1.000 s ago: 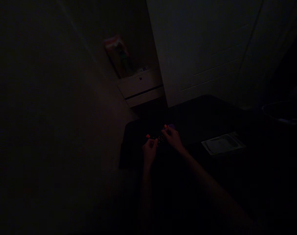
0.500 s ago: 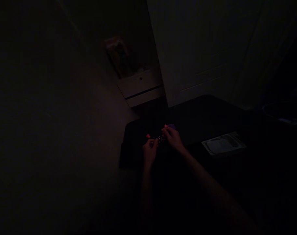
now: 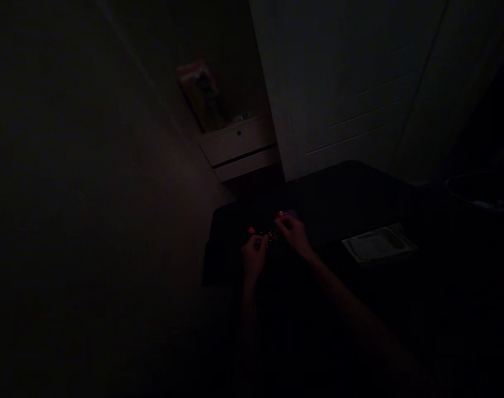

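The view is very dark. My left hand (image 3: 254,254) is closed in a pinch at the near side of a dark table (image 3: 338,199); whatever is in its fingertips is too small and dim to make out. Close on its right, my right hand (image 3: 292,231) is also pinched, with its fingertips' contents hidden. Several tiny bright bead-like bits (image 3: 274,235) lie between the two hands. A small red piece (image 3: 251,230) is just beyond my left fingers. Another reddish piece (image 3: 281,213) and a dim purple item (image 3: 292,214) sit right behind my right hand.
A flat, pale packet or booklet (image 3: 379,243) lies to the right of my right forearm. Behind the table stand a light drawer unit (image 3: 239,146), with a red-topped picture-like item (image 3: 202,91) on it, and a large pale panel (image 3: 338,83). A wall (image 3: 110,193) runs along the left.
Both hands keep nearly the same place and pinched shape. The background looks slightly sharper, and the light on the hands is a little dimmer.
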The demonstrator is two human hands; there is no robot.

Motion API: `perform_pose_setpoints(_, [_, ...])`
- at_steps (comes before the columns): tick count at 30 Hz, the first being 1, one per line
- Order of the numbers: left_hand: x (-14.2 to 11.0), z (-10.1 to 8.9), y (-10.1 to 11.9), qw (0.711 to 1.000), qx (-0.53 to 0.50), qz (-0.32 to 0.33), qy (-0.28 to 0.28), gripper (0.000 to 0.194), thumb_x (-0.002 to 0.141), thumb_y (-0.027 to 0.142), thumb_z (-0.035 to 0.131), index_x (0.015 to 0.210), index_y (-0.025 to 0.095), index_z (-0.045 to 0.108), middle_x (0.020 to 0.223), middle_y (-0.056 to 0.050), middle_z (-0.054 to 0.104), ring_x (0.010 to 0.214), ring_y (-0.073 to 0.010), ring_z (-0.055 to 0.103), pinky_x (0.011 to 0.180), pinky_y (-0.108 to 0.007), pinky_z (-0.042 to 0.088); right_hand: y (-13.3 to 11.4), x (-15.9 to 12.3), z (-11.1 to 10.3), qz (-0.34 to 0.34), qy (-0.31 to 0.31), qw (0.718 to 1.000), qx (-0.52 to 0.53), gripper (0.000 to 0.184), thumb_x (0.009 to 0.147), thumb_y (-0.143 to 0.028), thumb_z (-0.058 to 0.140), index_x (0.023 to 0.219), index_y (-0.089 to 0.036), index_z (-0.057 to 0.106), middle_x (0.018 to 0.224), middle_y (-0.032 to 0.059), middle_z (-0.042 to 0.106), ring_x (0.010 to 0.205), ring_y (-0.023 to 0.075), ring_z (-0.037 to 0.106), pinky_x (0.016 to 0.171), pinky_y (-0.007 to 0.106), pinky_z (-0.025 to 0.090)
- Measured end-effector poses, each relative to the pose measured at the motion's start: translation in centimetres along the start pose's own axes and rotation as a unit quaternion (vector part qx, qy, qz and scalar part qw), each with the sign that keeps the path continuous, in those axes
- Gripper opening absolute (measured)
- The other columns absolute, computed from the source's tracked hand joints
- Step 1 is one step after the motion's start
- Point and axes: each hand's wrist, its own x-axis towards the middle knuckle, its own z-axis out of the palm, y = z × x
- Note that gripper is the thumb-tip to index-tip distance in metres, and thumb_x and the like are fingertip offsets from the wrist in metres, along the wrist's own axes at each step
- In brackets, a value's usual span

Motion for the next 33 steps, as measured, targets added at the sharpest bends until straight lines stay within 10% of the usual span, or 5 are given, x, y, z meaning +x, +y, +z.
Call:
perform_pose_setpoints(10, [-0.1,0.1,0.0,1.0,-0.003,-0.004,0.002,0.032,0.088,0.05,0.068,0.079,0.019,0.069,0.069,-0.004,0.073,0.067,-0.019,0.07,0.067,-0.028,0.05,0.9,0.1,0.1,0.012,0.015,1.0,0.022,0.028,0.089,-0.051,0.067,0.089,-0.025,0.077,0.1,0.0076,0.08,0.101,0.0292,0.075,0.095,0.043,0.056])
perform_pose_setpoints(33, [0.1,0.4,-0.2,1.0,0.002,0.0,0.0,0.032,0.089,0.049,0.068,0.08,0.019,0.069,0.069,-0.004,0.073,0.068,-0.0196,0.071,0.067,-0.029,0.051,0.0,-0.2,-0.1,0.039,-0.008,0.999,0.029,0.025,0.074,-0.045,0.081,0.084,-0.024,0.073,0.076,0.0032,0.073,0.072,0.0237,0.073,0.07,0.037,0.058])
